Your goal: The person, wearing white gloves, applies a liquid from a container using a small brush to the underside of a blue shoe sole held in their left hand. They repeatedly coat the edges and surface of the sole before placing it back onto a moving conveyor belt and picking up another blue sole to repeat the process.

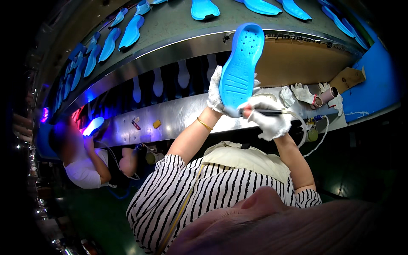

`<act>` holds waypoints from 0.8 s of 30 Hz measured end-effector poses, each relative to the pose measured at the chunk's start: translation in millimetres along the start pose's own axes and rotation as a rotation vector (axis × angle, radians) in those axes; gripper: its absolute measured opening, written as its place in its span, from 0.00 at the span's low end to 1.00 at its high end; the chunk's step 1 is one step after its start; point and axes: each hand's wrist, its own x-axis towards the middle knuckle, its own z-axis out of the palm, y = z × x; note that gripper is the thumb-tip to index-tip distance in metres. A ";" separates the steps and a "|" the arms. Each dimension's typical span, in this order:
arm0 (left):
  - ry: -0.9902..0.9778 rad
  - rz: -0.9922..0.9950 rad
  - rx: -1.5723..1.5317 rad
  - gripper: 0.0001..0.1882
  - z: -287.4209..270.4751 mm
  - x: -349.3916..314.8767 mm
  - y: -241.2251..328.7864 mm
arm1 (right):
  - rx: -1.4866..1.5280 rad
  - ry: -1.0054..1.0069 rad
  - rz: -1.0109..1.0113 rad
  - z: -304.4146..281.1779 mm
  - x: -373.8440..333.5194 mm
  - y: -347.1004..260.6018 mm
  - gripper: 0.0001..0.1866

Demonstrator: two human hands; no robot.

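Open air around the raised blue sole (240, 70), above the steel ledge (182, 112); bare metal to the left of the left hand (215, 91), broken only by a small yellow block (157, 123) and a red clip (135, 124); crowded to the right of the right hand (267, 117) by spare white gloves (302, 92), a tape roll (327, 95) and a cardboard piece (348, 78); beyond, a belt (178, 21) carrying blue soles (131, 32); a co-worker (83, 163) well apart at far left.

The single head-worn fisheye camera looked steeply down the wearer's striped shirt (204, 191), close on the raised gloved hands, facing the curved steel conveyor (178, 46).
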 end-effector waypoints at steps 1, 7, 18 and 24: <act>0.000 0.033 0.088 0.47 1.7 -1.8 -4.2 | 0.108 0.090 -0.173 -3.0 5.6 4.1 0.03; -0.001 0.055 0.097 0.44 4.8 0.6 -9.5 | -0.556 0.031 -0.600 8.7 13.5 -11.1 0.08; 0.019 -0.066 0.033 0.43 1.7 -21.6 -16.3 | -0.033 0.195 -0.248 -87.3 63.3 4.4 0.07; 0.112 -0.082 0.182 0.44 -15.0 -29.1 -21.9 | -0.387 0.427 -0.607 -75.4 70.7 19.6 0.11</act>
